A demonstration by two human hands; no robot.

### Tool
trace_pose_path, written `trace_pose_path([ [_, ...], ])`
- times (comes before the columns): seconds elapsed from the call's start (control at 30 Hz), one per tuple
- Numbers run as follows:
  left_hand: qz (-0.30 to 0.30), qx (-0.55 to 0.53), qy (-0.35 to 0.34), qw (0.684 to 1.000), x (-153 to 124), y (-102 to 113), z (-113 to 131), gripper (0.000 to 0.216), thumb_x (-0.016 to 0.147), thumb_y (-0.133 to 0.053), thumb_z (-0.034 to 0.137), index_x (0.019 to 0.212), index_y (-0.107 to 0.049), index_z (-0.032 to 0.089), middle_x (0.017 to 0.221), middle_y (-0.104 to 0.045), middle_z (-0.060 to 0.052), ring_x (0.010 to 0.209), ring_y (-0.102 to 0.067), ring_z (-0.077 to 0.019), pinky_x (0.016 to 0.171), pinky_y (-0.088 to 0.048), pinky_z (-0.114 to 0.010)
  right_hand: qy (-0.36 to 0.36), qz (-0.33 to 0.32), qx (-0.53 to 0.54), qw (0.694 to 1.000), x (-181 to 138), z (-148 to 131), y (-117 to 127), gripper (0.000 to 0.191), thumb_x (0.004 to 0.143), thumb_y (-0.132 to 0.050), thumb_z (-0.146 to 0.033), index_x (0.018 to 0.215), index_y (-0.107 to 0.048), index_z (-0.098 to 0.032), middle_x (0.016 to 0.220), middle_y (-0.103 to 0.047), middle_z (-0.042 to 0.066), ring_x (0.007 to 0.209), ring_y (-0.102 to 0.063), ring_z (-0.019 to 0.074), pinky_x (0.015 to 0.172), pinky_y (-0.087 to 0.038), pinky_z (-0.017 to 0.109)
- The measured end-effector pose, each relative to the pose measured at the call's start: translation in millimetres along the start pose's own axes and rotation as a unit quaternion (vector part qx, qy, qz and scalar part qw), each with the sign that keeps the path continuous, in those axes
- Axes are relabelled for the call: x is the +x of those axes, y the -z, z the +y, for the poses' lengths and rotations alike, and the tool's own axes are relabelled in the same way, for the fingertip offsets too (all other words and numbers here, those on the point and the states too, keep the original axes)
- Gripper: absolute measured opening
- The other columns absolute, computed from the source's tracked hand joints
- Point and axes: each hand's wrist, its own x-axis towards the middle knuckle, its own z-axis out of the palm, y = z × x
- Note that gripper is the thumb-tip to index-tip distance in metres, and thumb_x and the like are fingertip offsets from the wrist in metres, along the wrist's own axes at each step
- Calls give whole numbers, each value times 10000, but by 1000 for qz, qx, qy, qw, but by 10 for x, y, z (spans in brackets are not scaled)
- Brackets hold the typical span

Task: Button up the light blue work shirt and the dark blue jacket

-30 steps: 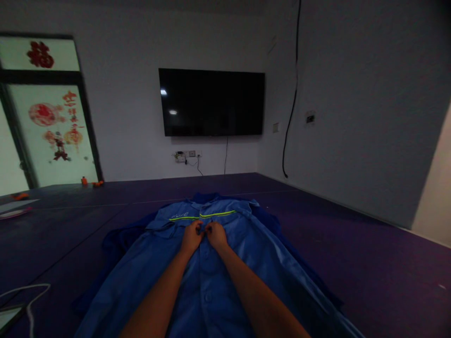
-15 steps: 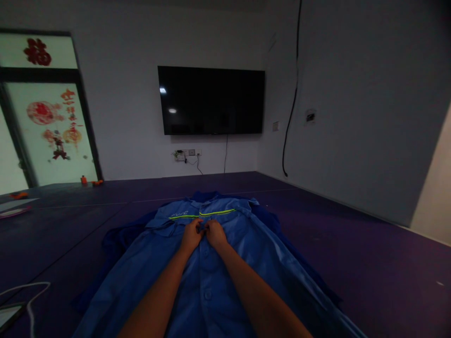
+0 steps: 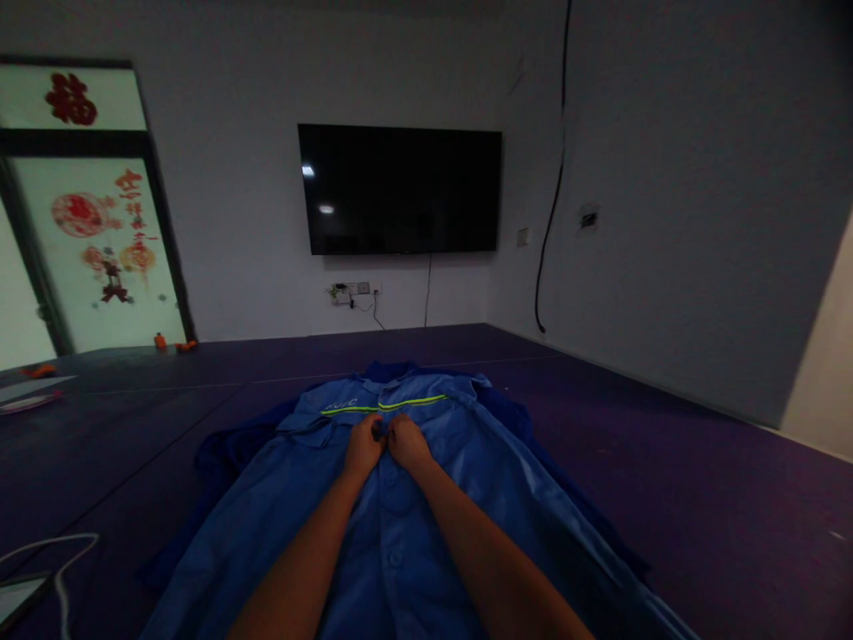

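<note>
A blue work shirt (image 3: pixel 480 498) with a yellow-green stripe across the chest lies spread out on the purple surface, collar pointing away from me. Both hands meet at its front placket, just below the stripe. My left hand (image 3: pixel 364 446) is closed, pinching the placket fabric from the left. From the right, my right hand (image 3: pixel 408 443) pinches the same edge, its fingertips close to those of the left. The button between the fingers is mostly hidden. Nearer to me, a fastened-looking button (image 3: pixel 395 557) shows on the placket. Darker blue cloth (image 3: pixel 227 453) sticks out from under both sides.
At the lower left lie a white cable (image 3: pixel 63 569) and a flat device (image 3: pixel 23 597). Small orange objects (image 3: pixel 160 341) stand near the glass door (image 3: pixel 99 258). A black television (image 3: pixel 400 191) hangs on the far wall, and a black cable (image 3: pixel 558 169) dangles at its right.
Both hands stay at the same spot on the placket. The fingers have shifted slightly, with more dark blue fabric showing between them now. The shirt lies as before.
</note>
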Motion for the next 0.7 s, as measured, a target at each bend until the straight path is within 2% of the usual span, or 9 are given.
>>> trace_pose_path([
  [0.43, 1, 20, 15, 1000, -11, 20, 41, 297, 644, -576, 50, 929, -594, 132, 688, -598, -6, 594, -544, -108, 571, -393, -208, 13, 11, 19, 1000, -13, 33, -9, 202, 745, -447, -81, 881, -595, -95, 948, -600, 133, 899, -550, 186, 774, -383, 247],
  [0.63, 3, 26, 42, 999, 18, 49, 60, 45, 647, -594, 145, 689, -587, 129, 636, -585, -7, 610, -535, -121, 584, -370, -216, -6, 36, 41, 998, -7, 41, -31, 192, 748, -440, -64, 847, -599, -106, 909, -611, 114, 880, -553, 170, 767, -379, 232],
  [0.7, -6, 27, 47, 999, 24, 49, 59, 67, 657, -587, 179, 610, -563, 137, 590, -561, 2, 596, -520, -122, 571, -349, -215, -17, 47, 51, 997, 2, 54, -35, 188, 751, -438, -66, 832, -602, -111, 885, -616, 107, 865, -557, 169, 760, -381, 233],
])
